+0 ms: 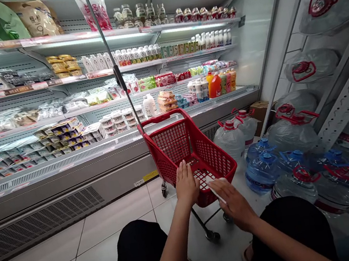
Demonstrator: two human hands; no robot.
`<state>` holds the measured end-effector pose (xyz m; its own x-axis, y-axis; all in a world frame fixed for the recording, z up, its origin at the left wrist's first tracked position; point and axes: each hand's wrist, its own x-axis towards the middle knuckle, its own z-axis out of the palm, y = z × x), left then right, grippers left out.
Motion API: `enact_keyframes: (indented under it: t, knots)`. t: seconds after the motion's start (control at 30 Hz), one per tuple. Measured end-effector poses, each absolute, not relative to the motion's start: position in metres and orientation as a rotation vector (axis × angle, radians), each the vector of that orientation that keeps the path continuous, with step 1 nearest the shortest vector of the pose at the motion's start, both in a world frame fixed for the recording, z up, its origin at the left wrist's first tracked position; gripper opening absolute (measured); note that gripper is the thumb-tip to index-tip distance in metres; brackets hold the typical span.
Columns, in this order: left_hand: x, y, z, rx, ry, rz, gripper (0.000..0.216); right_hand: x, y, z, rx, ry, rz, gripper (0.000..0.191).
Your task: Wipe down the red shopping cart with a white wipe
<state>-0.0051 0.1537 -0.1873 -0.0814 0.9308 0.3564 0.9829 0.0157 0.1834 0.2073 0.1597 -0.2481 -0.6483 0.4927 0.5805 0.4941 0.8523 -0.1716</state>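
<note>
A small red shopping cart (193, 145) on wheels stands on the tiled floor in front of my knees. My left hand (186, 184) rests on the cart's near rim with the fingers laid over the edge, holding it. My right hand (232, 199) is at the cart's near right corner, fingers closed round a thin white flat thing (215, 191) that I cannot make out. A long metal handle pole (112, 65) rises from the cart's far side. Inside, the basket looks bare.
An open chiller cabinet (66, 167) with shelves of packaged dairy, bottles and jars runs along the left and back. Large water jugs (231, 138) with red and blue caps crowd the floor at right, under a grey metal rack (347, 95).
</note>
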Motion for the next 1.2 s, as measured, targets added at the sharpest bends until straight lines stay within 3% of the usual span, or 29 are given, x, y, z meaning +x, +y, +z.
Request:
enact_keyframes:
  t: [0.3, 0.47, 0.63, 0.9, 1.03, 1.2]
  knots:
    - [0.003, 0.117, -0.195, -1.97, -1.965, -0.617, 0.08, 0.224, 0.174, -0.225, -0.438, -2.637, -0.041, 0.088]
    - [-0.031, 0.105, -0.182, -2.076, -1.825, -0.513, 0.081, 0.254, 0.206, -0.221, -0.525, -2.615, -0.045, 0.082]
    - [-0.047, 0.115, -0.178, -1.976, -1.956, -0.533, 0.081, 0.223, 0.173, -0.225, -0.592, -2.54, 0.035, 0.077]
    - [-0.021, 0.1, -0.18, -1.91, -1.988, -0.624, 0.076, 0.183, 0.128, -0.216, -0.243, -2.678, -0.029, 0.096]
    - [-0.037, 0.078, -0.18, -1.946, -1.937, -0.579, 0.079, 0.187, 0.162, -0.205, -0.16, -2.686, -0.081, 0.092]
    - [-0.058, 0.077, -0.18, -1.988, -1.888, -0.526, 0.08, 0.194, 0.228, -0.198, -0.388, -2.556, -0.153, 0.075]
